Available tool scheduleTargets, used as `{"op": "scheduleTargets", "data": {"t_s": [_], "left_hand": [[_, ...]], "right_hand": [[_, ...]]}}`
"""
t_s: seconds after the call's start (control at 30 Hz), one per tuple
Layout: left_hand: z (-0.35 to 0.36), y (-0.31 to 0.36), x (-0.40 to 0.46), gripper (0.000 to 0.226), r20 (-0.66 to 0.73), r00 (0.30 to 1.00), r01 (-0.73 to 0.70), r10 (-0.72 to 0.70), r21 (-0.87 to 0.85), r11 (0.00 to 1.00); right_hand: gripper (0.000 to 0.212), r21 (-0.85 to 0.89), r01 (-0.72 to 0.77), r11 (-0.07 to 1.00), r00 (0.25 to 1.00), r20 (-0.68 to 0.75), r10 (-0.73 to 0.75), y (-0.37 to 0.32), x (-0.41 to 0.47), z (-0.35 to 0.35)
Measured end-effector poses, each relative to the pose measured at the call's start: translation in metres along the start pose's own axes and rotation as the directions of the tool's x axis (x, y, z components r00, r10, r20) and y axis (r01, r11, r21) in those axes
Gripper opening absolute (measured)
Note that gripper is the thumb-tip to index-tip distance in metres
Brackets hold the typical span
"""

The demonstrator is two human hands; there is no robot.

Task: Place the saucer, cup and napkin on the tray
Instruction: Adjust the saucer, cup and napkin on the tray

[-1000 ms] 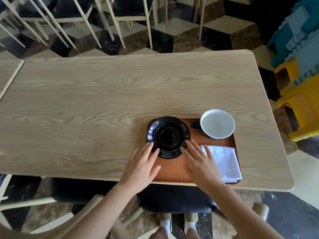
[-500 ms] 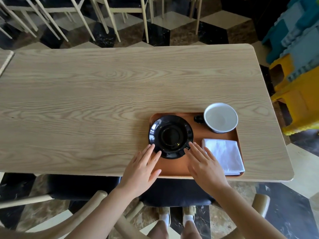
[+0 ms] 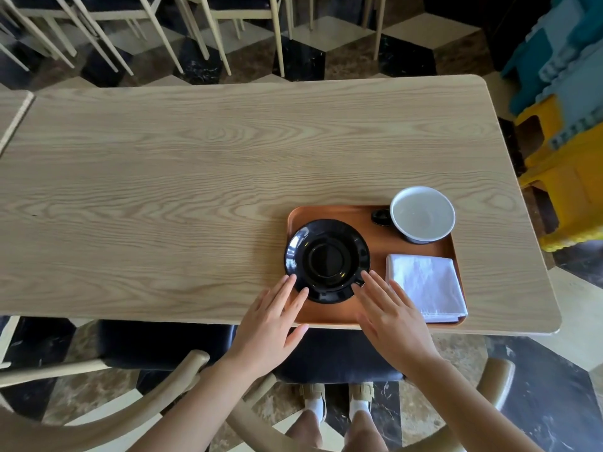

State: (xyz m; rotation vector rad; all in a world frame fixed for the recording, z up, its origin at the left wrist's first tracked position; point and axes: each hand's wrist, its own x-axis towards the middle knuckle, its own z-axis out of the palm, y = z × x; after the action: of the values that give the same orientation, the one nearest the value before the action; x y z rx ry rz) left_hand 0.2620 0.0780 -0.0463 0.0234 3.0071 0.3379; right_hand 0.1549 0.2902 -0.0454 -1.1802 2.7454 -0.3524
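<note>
Little is shifting since earlier: we are keeping our left hand and right hand flat, gripping nothing, fingertips at the saucer. It is sitting lower centre on the tray with cup and napkin, so we are judging the task done.

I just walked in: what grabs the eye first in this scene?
An orange tray at the near right edge of a long wooden table, holding a glossy black saucer, a white-lined cup at its far right corner and a folded white napkin. Two open hands, the left hand and the right hand, flank the saucer's near rim.
</note>
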Motion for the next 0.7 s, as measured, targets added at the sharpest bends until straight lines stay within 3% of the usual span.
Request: {"op": "scheduleTargets", "data": {"t_s": [0.17,0.27,0.43,0.5,0.7], "left_hand": [[-0.003,0.005,0.004,0.053,0.009,1.000,0.013,-0.014,0.059,0.998],[-0.010,0.011,0.015,0.051,-0.015,1.000,0.004,-0.002,0.109,0.994],[-0.038,0.033,0.084,0.049,-0.176,0.983,-0.044,0.054,0.058,0.997],[-0.045,0.043,0.119,0.048,-0.217,0.975,-0.033,0.036,0.017,0.999],[-0.037,0.076,0.205,0.056,-0.113,0.994,-0.006,-0.009,-0.130,0.992]], "right_hand": [[0.035,-0.024,0.022,0.999,1.000,-0.012,-0.022,0.003,0.001,0.000],[0.038,-0.037,0.030,0.999,0.999,-0.041,-0.031,0.006,0.007,-0.009],[0.020,0.033,-0.092,0.995,0.944,-0.316,0.098,0.041,0.033,-0.047],[0.026,0.044,-0.193,0.980,0.912,-0.360,0.195,0.064,0.045,-0.060],[0.057,0.038,-0.456,0.889,0.885,-0.090,0.457,0.129,0.074,-0.074]]}}
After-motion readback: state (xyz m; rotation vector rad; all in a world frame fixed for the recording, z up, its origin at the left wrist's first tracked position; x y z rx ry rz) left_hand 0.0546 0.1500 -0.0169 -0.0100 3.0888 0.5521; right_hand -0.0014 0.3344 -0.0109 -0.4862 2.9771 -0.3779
